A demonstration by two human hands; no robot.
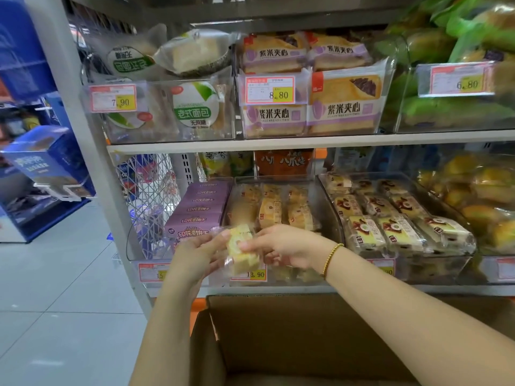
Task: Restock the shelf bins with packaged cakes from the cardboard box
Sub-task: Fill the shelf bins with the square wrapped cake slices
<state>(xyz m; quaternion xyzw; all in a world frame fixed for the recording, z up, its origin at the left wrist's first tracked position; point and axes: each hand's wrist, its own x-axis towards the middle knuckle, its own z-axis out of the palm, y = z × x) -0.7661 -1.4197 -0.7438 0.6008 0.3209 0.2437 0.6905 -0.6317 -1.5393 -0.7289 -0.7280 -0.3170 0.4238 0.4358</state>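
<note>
A yellow packaged cake (242,249) in clear wrap is held in front of the lower shelf by both hands. My left hand (195,253) grips its left end, and my right hand (281,246), with a gold bead bracelet on the wrist, pinches its right side. Just behind it stands the clear shelf bin (324,207) holding several similar yellow cakes. The open cardboard box (278,330) sits below my arms at the bottom of the view; its inside shows only bare cardboard from here.
A stack of purple boxes (199,210) fills the bin to the left; red-and-yellow wrapped cakes (390,218) fill the bin to the right. The upper shelf (278,143) carries bins of bread packs with price tags. A blue display stand (47,174) stands on the tiled floor at left.
</note>
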